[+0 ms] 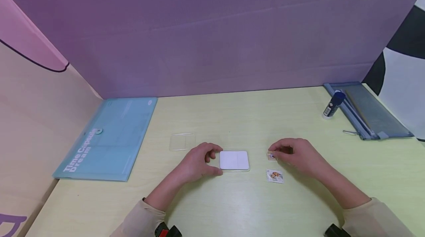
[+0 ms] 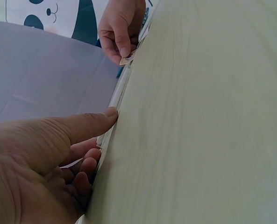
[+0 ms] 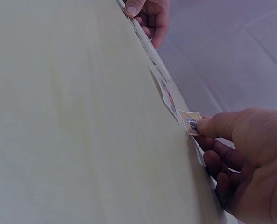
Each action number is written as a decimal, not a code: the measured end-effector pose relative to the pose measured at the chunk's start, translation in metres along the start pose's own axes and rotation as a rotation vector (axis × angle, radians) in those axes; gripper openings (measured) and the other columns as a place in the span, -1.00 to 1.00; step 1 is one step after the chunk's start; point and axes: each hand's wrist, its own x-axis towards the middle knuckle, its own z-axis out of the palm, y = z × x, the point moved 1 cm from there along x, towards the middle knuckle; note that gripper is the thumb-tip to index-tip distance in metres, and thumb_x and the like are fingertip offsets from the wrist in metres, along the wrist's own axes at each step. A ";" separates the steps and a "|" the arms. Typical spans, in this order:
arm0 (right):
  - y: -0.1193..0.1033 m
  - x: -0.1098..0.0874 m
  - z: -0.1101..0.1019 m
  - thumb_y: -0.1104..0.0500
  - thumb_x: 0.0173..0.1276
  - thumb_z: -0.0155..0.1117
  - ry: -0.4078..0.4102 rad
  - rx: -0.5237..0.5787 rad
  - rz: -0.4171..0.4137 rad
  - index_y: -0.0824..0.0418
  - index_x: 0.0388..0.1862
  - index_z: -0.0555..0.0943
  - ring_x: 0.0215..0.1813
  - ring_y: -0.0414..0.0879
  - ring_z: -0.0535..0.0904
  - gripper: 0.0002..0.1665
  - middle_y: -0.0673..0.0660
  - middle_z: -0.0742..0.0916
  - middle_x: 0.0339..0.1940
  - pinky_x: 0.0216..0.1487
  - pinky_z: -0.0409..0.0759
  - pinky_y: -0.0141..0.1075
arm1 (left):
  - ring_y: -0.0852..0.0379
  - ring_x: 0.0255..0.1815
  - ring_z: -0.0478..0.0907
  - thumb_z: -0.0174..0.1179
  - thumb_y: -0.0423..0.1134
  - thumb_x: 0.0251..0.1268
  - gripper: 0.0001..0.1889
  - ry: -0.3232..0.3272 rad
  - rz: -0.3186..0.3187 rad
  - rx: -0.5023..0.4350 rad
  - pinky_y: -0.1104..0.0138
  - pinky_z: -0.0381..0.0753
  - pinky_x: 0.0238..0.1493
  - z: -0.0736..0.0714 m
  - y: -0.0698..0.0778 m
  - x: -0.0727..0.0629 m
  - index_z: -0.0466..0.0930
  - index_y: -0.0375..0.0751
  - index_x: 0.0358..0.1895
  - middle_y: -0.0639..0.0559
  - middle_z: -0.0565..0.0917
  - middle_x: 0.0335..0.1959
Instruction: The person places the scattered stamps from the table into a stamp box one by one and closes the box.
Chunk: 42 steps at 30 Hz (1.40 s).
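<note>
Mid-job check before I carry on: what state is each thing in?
Left hand: thumb and forefinger at white pad's left corners
Right hand: pinching upper sticker
Upper sticker: pinched, picture showing
Lower sticker: lying picture up
White pad: lying flat
Clear plastic piece: lying flat
Glue stick: standing, capped
Blue folder: flat, closed
Zip pouch: flat, zip state unclear

Bright, even head view, soft shadows on the tabletop [image 1: 245, 207], right wrist view dimmer.
</note>
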 end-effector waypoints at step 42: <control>-0.007 0.005 -0.007 0.18 0.37 0.40 -0.060 0.235 0.034 0.14 -0.09 0.79 -0.07 0.02 0.55 -0.83 0.10 0.76 -0.03 -0.23 0.53 -0.33 | 0.08 -0.21 0.38 0.59 -0.31 -0.02 -0.43 0.012 0.021 0.021 0.33 0.39 -0.22 0.002 -0.001 0.000 0.61 -0.20 0.13 0.04 0.50 -0.23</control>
